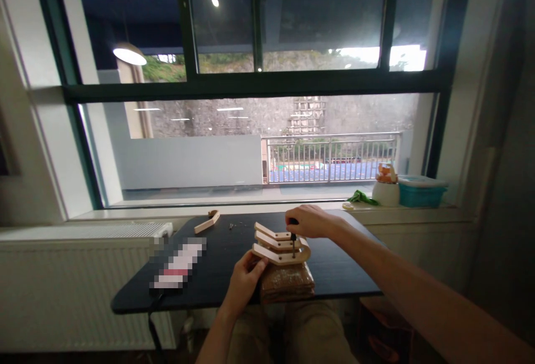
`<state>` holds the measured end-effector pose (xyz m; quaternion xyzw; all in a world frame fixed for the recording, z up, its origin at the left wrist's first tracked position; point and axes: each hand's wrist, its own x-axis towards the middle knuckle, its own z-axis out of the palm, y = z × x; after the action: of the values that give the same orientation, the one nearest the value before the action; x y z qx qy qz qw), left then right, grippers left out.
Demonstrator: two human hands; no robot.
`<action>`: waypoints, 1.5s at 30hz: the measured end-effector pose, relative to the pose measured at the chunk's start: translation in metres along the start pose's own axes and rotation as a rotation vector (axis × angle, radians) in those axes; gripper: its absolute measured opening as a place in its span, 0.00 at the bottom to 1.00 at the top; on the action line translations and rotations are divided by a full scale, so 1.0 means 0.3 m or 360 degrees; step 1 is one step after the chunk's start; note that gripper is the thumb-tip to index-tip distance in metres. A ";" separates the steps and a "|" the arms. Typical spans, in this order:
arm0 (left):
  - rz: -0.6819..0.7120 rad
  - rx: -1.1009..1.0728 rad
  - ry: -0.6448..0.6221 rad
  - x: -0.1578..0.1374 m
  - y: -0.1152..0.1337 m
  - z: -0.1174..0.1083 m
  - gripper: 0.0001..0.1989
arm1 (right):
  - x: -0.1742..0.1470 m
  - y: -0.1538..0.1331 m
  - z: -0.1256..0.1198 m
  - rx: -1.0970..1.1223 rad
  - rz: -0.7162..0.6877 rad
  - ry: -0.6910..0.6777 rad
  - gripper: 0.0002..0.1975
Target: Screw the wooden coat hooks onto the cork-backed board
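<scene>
On a small black table point(221, 252) lies a stack of three curved light wooden pieces point(278, 246), resting on a brown block point(287, 284) at the near edge. My left hand point(244, 277) grips the near left end of the stack. My right hand point(309, 222) is closed on the dark handle of a screwdriver point(293, 239) that stands upright with its tip on the wooden stack. Another single curved wooden piece point(208, 222) lies at the far side of the table, with small screws point(230, 225) beside it.
A blurred-out flat object point(179, 265) lies on the table's left part. A white radiator point(79, 280) stands to the left. The window sill holds a white pot point(385, 190), a teal box point(421, 192) and something green point(361, 198). My knees show under the table.
</scene>
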<state>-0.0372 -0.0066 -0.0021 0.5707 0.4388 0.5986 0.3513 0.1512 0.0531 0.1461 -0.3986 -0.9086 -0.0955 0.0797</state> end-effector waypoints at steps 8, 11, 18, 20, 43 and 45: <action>0.0000 -0.0021 0.0004 0.001 -0.003 0.000 0.13 | 0.016 0.035 0.050 0.0032 0.0174 -0.0009 0.15; 0.0003 -0.0015 0.0000 0.002 -0.004 0.000 0.14 | 0.016 0.034 0.058 0.0015 0.0219 0.0002 0.17; -0.0028 0.0003 0.0015 0.004 0.000 -0.001 0.15 | 0.007 0.028 0.016 -0.0006 0.0184 -0.0016 0.16; -0.0029 0.0005 0.0020 0.004 -0.001 -0.002 0.15 | 0.001 0.028 0.005 0.0009 0.0124 -0.0024 0.14; -0.0008 0.0022 0.0022 0.004 0.001 -0.001 0.14 | 0.014 0.032 0.009 -0.0026 0.0148 -0.0007 0.17; -0.0025 0.0017 0.0023 0.005 0.000 -0.001 0.14 | 0.009 0.033 -0.003 -0.0018 0.0101 -0.0008 0.15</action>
<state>-0.0377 -0.0053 -0.0017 0.5648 0.4490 0.5975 0.3498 0.1568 0.0613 0.1487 -0.4278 -0.8952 -0.0969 0.0781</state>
